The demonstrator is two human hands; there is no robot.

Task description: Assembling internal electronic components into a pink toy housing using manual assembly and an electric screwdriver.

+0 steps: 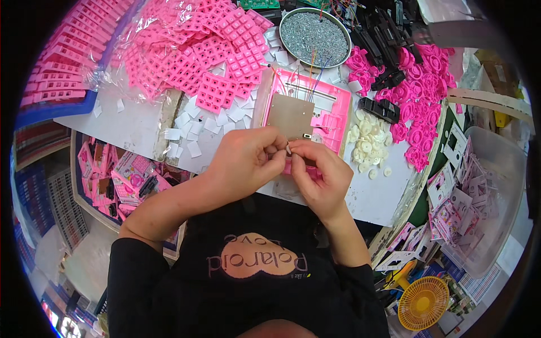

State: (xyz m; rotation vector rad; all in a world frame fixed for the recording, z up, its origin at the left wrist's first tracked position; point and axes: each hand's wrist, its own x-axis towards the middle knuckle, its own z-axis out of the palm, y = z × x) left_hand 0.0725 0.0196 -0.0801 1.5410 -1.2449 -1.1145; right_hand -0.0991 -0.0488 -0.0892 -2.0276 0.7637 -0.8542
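In front of me on the white table lies a pink plastic housing (342, 107) with a brown-grey flat board (290, 115) and thin coloured wires in it. Over its near edge both my hands meet, fingertips almost touching. My left hand (248, 160) is closed in a pinch, and my right hand (322, 172) pinches from the other side. Between the fingertips shows a small dark piece (288, 149), too small and too covered to name. The fingers hide part of the housing's near side.
Pink keypad pieces (217, 93) and white square pieces (194, 148) lie to the left. A round tray of screws (315, 65) stands behind. Cream discs (372, 141), black parts (378, 110) and pink rings (417, 141) lie right. A clear bin (496, 225) and yellow fan (422, 304) stand lower right.
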